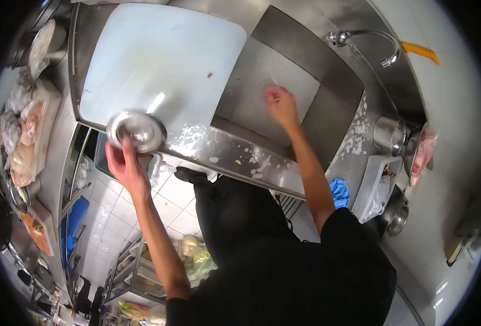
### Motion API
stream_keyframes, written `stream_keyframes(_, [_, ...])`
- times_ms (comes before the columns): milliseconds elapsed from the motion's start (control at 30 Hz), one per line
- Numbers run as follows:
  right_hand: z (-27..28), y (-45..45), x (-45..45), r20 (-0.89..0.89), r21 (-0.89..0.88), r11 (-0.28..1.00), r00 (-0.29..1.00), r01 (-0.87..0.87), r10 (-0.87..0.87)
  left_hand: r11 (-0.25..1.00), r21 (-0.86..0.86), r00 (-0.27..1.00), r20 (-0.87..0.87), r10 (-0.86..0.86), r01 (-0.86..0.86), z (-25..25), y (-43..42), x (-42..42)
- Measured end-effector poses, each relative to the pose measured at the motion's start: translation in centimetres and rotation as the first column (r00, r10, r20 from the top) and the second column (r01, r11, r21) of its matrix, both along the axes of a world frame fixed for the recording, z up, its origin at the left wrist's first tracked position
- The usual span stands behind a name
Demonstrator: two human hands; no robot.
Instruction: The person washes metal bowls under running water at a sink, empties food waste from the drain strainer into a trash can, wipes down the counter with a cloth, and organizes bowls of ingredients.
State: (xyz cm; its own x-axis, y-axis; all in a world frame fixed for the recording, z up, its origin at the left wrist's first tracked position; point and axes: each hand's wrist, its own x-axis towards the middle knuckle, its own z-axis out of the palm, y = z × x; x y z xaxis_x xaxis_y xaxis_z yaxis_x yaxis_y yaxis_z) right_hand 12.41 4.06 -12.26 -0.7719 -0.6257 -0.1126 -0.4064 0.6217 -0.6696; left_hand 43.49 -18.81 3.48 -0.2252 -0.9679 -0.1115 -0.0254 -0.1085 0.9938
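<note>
Over the near edge of the pale blue board [159,57], close to its left corner, you have a round metal bowl [149,130], mouth facing up toward you. Can't tell whether it rests on the board or is lifted slightly; blur there.

Your left hand [127,165] grips the bowl at its near rim, thumb and fingers parted only as far as the metal needs. Rim hold likely keeps the bowl steady and its inside free.

Your right hand [282,106] is apart from the bowl, above the sink basin [327,119], between the basin's left and right edges. Fingers curled in, nearly closed; can't tell if anything small is pinched there. Hanging over the basin probably lets drips fall inside.

The board lies left of the basin, its right edge along the basin's left one, seemingly so wet things can sit beside the sink. Suds [194,136] spot the board's near right corner and the steel front ledge [232,155].

Tap [371,32] stands behind the basin's far right corner, no water visible from it. On the surface past the basin's right edge: steel pot [387,135], white tub [364,187], crumpled blue item [340,193], maybe cloth.
</note>
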Motion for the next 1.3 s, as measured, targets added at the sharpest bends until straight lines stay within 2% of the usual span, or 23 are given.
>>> stream_keyframes(33, [-2.8,0.9,-3.5,0.018,0.163,0.986,0.999,0.038,-0.042,0.997,-0.080,0.998,0.062,0.005,0.000,-1.5,-1.2,-1.7])
stream_keyframes(67, [-5.5,1.4,-6.3,-0.041,0.307,0.952,0.999,0.010,0.003,0.994,-0.110,0.981,0.196,-0.005,0.028,-4.1,-2.5,-1.9])
stream_keyframes(100, [-8.1,1.4,-8.2,-0.092,0.444,0.896,0.994,-0.009,0.056,0.991,-0.132,0.982,0.186,0.025,0.000,-5.0,-2.9,-3.7])
stream_keyframes(200, [-13.6,0.8,-10.2,-0.159,0.579,0.810,0.987,0.091,0.002,0.980,-0.185,0.967,0.229,0.110,-0.068,-7.3,-3.1,-5.9])
stream_keyframes(300, [-16.7,1.5,-9.8,-0.040,0.510,0.860,0.997,-0.032,0.061,0.955,-0.265,0.933,0.293,0.208,-0.130,-7.8,-2.8,-6.9])
stream_keyframes(400, [-18.1,1.6,-8.1,0.127,0.653,0.731,0.980,-0.197,0.151,0.934,-0.329,0.905,0.342,0.253,-0.136,-7.0,-2.4,-7.8])
stream_keyframes(467, [-20.3,2.9,-6.7,0.046,0.655,0.733,0.978,-0.185,0.206,0.930,-0.352,0.893,0.379,0.243,-0.104,-7.0,-2.3,-8.0])
stream_keyframes(500, [-20.6,3.0,-6.2,0.005,0.654,0.735,0.973,-0.178,0.232,0.956,-0.261,0.899,0.373,0.228,-0.134,-7.0,-2.3,-8.0])
stream_keyframes(600, [-20.0,2.4,-5.1,0.077,0.747,0.636,0.975,-0.195,0.208,0.949,-0.310,0.854,0.476,0.213,-0.064,-7.7,-2.6,-7.3])
stream_keyframes(700, [-21.2,2.6,-5.4,0.069,0.770,0.616,0.982,-0.164,0.174,0.953,-0.276,0.886,0.400,0.233,-0.126,-7.1,-2.1,-8.2])
stream_keyframes(800, [-20.9,2.3,-5.7,0.080,0.730,0.669,0.989,-0.141,0.122,0.940,-0.325,0.895,0.381,0.233,-0.106,-7.2,-2.2,-8.3])
stream_keyframes(900, [-21.8,1.8,-6.4,0.105,0.743,0.658,0.992,-0.121,0.064,0.943,-0.314,0.900,0.373,0.225,-0.106,-7.4,-2.2,-8.1])
stream_keyframes(1000, [-21.5,1.4,-7.2,0.226,0.731,0.663,0.974,-0.163,-0.010,0.949,-0.286,0.901,0.364,0.236,-0.133,-7.0,-1.9,-8.5])
stream_keyframes(1100, [-21.2,1.0,-6.6,0.173,0.673,0.739,0.978,-0.028,-0.120,0.951,-0.274,0.908,0.346,0.236,-0.142,-7.5,-2.0,-8.1])
stream_keyframes(1200, [-22.0,0.8,-6.7,0.242,0.678,0.735,0.952,-0.026,-0.189,0.922,-0.368,0.910,0.329,0.252,-0.122,-7.0,-1.9,-8.9])
stream_keyframes(1300, [-24.6,2.1,-7.0,0.115,0.649,0.760,0.992,-0.033,-0.056,0.961,-0.221,0.903,0.356,0.240,-0.168,-7.4,-1.5,-8.1])
